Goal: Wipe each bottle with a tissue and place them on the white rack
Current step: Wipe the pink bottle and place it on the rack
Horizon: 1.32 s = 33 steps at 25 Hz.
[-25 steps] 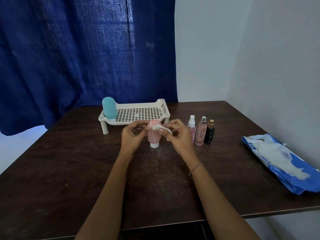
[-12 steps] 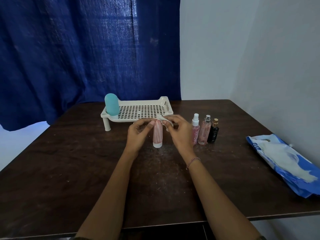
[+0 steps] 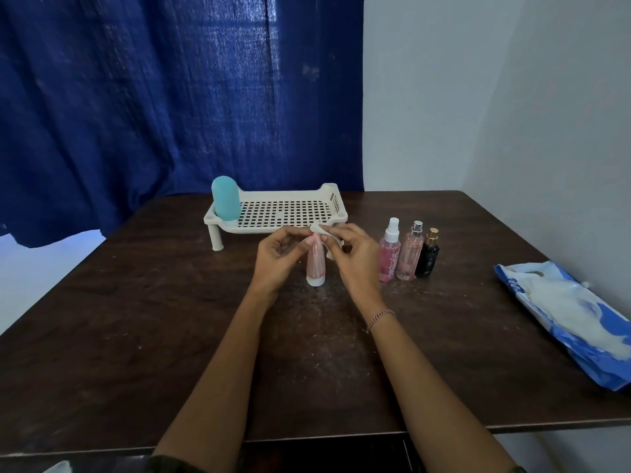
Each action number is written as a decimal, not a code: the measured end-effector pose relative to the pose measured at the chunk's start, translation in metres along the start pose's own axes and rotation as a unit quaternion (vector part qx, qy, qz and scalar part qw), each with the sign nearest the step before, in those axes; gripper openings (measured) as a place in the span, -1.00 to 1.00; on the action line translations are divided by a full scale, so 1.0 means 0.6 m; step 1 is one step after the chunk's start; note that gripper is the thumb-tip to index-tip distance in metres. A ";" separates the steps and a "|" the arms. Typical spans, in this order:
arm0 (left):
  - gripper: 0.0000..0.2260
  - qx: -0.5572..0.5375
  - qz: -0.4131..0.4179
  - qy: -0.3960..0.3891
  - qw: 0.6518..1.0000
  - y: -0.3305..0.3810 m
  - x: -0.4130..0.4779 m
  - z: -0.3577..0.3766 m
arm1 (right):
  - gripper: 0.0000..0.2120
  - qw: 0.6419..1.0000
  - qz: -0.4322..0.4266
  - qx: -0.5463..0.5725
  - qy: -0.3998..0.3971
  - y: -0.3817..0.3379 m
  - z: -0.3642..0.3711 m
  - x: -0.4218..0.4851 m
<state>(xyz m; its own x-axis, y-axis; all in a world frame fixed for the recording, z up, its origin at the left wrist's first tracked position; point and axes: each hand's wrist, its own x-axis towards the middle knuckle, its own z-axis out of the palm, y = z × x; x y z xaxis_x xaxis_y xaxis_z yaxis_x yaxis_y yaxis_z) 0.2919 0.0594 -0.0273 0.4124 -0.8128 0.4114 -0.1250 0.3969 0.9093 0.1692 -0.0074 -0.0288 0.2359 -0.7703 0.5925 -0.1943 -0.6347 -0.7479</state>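
Leftmost, a teal bottle (image 3: 224, 199) stands on the white rack (image 3: 286, 213). The left hand (image 3: 276, 261) pinches the top of the pink tube (image 3: 314, 264) with curled fingers; the tube stands cap-down on the table (image 3: 170, 319). The right hand (image 3: 355, 257) pinches a tissue (image 3: 319, 229) against it. Three bottles (image 3: 408, 252) stand near, rightward.

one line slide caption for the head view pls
Left hand holds a pink tube while right hand holds a tissue at its top

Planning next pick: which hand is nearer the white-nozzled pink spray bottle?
Right. The right hand, holding tissue, is beside the pink spray bottle; the left hand is farther, past the pink tube.
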 end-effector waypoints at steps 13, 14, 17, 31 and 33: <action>-0.76 -0.026 -0.016 -0.055 0.998 -0.006 -0.001 0.003 | -0.76 0.996 -0.083 0.019 -0.026 -0.017 -0.008 -0.016; -0.75 -0.026 -0.019 -0.055 0.998 -0.006 -0.001 0.003 | -0.77 0.996 -0.083 0.015 -0.027 -0.018 -0.009 -0.017; -0.75 -0.014 -0.021 -0.060 0.998 -0.005 -0.001 0.005 | -0.78 0.997 -0.072 -0.013 -0.012 -0.016 -0.009 -0.017; -0.79 0.042 -0.019 -0.086 0.995 0.005 -0.005 0.015 | -0.80 0.997 -0.032 0.012 0.065 -0.024 0.004 -0.019; -0.79 0.038 -0.022 -0.098 0.994 0.008 -0.007 0.018 | -0.75 0.997 -0.017 0.024 0.072 -0.024 0.003 -0.018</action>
<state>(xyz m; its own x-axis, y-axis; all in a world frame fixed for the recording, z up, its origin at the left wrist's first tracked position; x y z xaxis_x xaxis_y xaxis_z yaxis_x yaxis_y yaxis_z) 0.2799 0.0602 -0.0243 0.2355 -0.8991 0.3689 -0.1825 0.3319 0.9255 0.1711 0.0104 -0.0247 0.1016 -0.7512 0.6522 -0.1419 -0.6599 -0.7379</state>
